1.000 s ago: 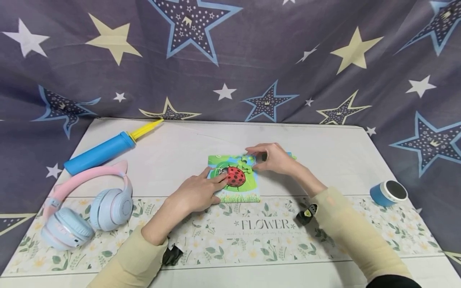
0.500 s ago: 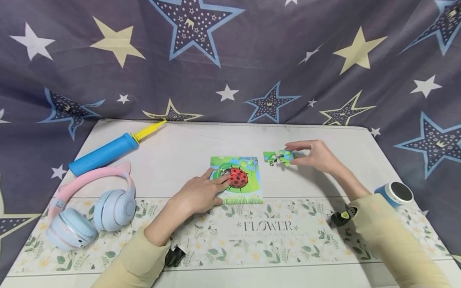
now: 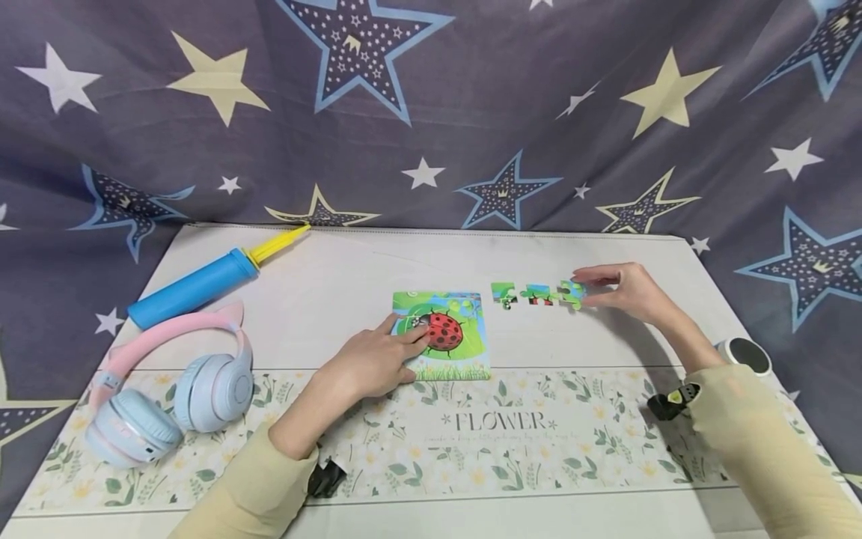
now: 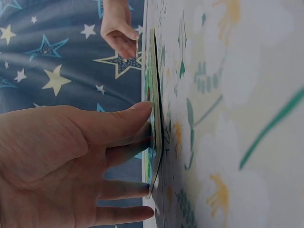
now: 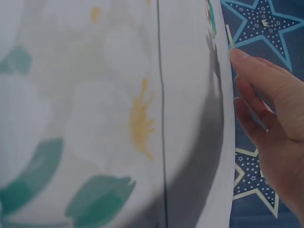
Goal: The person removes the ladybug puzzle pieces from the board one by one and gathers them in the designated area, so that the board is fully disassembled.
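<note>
In the head view my left hand (image 3: pixel 367 355) rests on a square picture board (image 3: pixel 447 368) with a red ladybug on it. The left wrist view shows straight fingers and the thumb touching the board (image 4: pixel 156 161) near its edge. My right hand (image 3: pixel 626 292) pinches a green and blue jigsaw piece (image 3: pixel 571 290) between thumb and fingers. To its left lie a jigsaw piece with red in it (image 3: pixel 539 293) and a green jigsaw piece with black (image 3: pixel 503 292). From the right wrist, the held piece (image 5: pixel 230 37) appears edge-on at the fingertips.
Left on the table stand pink and blue cat-ear headphones (image 3: pixel 212 393) and a blue hand pump (image 3: pixel 195 288) with a yellow nozzle. A small blue and white round device (image 3: pixel 749 357) sits at the right, partly behind the right forearm. A star-patterned curtain (image 3: pixel 417 97) hangs behind.
My right hand has moved right from the board's upper right corner, carrying jigsaw pieces away. Three pieces now form a spaced row, the last at its fingertips. The left hand stays on the board.
</note>
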Action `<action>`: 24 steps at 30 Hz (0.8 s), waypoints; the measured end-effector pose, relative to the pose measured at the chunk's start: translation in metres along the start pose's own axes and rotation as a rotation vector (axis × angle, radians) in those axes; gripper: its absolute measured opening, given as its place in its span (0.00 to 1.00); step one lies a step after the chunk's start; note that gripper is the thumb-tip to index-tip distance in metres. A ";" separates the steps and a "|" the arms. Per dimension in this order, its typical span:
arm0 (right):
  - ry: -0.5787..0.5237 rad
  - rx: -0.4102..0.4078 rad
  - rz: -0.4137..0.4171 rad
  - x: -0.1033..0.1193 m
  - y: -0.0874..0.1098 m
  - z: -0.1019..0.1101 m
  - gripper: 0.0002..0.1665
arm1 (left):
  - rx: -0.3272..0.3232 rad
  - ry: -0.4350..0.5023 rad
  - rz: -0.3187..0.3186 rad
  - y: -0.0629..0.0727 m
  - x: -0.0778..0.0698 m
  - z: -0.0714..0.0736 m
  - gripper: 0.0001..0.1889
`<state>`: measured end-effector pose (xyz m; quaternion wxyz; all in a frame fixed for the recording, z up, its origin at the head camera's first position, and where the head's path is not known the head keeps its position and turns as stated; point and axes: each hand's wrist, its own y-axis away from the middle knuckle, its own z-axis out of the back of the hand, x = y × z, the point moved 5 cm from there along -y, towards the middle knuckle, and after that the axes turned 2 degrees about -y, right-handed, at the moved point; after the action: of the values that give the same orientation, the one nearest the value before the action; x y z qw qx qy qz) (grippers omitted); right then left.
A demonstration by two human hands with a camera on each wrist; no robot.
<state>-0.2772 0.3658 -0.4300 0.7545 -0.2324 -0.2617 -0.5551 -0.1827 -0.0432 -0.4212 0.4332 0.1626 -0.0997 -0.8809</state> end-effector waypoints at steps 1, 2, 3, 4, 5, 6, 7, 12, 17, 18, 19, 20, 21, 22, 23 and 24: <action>0.001 0.006 0.009 -0.001 0.000 0.000 0.30 | 0.000 0.000 0.002 0.000 0.000 0.000 0.31; 0.004 0.010 0.018 -0.002 -0.001 -0.001 0.30 | 0.000 -0.001 0.002 0.000 0.001 0.000 0.32; 0.010 0.014 0.021 -0.003 -0.001 -0.001 0.30 | 0.001 0.000 0.002 0.000 0.001 0.000 0.32; 0.011 0.016 0.021 -0.004 -0.002 -0.001 0.30 | 0.002 0.001 0.002 0.000 0.001 -0.001 0.32; 0.014 0.018 0.020 -0.005 -0.002 -0.002 0.30 | 0.002 0.001 0.001 0.000 0.001 -0.001 0.32; 0.018 0.019 0.016 -0.006 -0.003 -0.002 0.30 | 0.001 0.003 0.001 0.000 0.001 -0.001 0.32; 0.024 0.022 0.015 -0.007 -0.003 -0.003 0.30 | 0.001 0.004 0.001 0.000 0.001 -0.001 0.32; 0.035 0.035 -0.002 -0.013 -0.004 -0.004 0.29 | 0.009 0.004 0.005 0.000 0.001 -0.001 0.32; 0.032 0.024 0.011 -0.017 -0.005 -0.004 0.28 | 0.013 0.003 0.011 0.000 0.002 -0.001 0.32; 0.031 0.023 0.015 -0.018 -0.004 -0.004 0.28 | 0.012 0.004 0.013 0.000 0.002 -0.001 0.32; 0.028 0.024 0.016 -0.018 -0.004 -0.004 0.28 | 0.013 0.004 0.014 0.000 0.002 -0.001 0.32; 0.028 0.026 0.019 -0.018 -0.004 -0.004 0.29 | 0.012 0.006 0.015 0.000 0.002 -0.001 0.32; 0.016 0.027 0.015 -0.018 -0.004 -0.004 0.29 | 0.012 0.007 0.016 0.000 0.002 -0.001 0.31; 0.006 0.025 0.006 -0.018 -0.003 -0.004 0.29 | 0.011 0.008 0.016 0.000 0.002 -0.001 0.31; -0.001 0.017 0.003 -0.018 -0.003 -0.003 0.29 | 0.009 0.009 0.016 0.000 0.002 -0.001 0.31; -0.003 0.008 0.011 -0.017 -0.002 -0.003 0.29 | 0.006 0.010 0.015 0.000 0.002 -0.001 0.31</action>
<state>-0.2830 0.3755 -0.4428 0.7580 -0.2317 -0.2640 -0.5496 -0.1835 -0.0441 -0.4225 0.4397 0.1676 -0.1015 -0.8765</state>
